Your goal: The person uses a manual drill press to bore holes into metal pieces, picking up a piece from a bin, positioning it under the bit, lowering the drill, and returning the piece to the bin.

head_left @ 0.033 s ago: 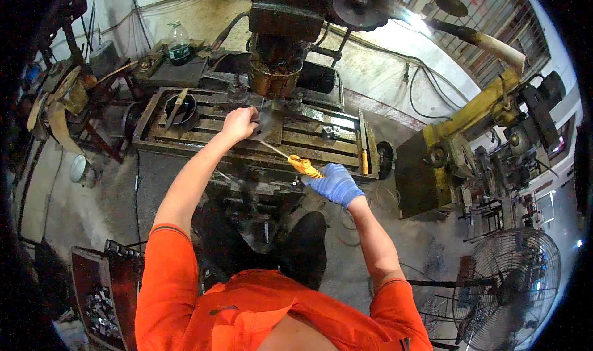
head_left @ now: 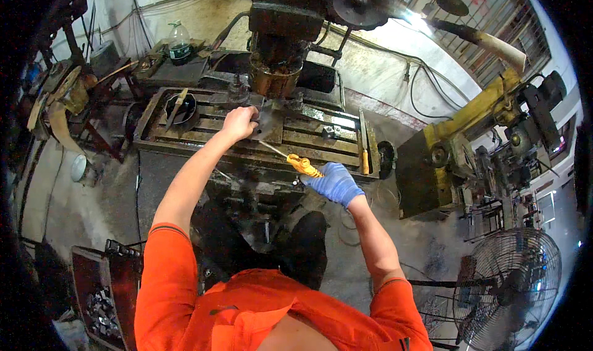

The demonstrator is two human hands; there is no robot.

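My right hand (head_left: 336,184), in a blue knit glove, is wrapped round the handle of a yellow air blow gun (head_left: 301,164). The gun's thin metal nozzle points up and left, toward the middle of a slotted machine table (head_left: 204,138). My bare left hand (head_left: 239,124) is closed above that table, just left of a greyish metal block (head_left: 264,127) below the spindle. Whatever the left fingers grip is hidden. The nozzle tip ends a little short of the block, near the left hand. A rusty-brown machine spindle head (head_left: 275,76) hangs just beyond both hands.
A black bowl (head_left: 185,113) with a brush across it sits on the table's left end. A wooden-handled file (head_left: 364,150) lies at its right, near a small metal block (head_left: 330,132). A large fan (head_left: 513,289) stands lower right; a scrap-filled bin (head_left: 102,308) lower left.
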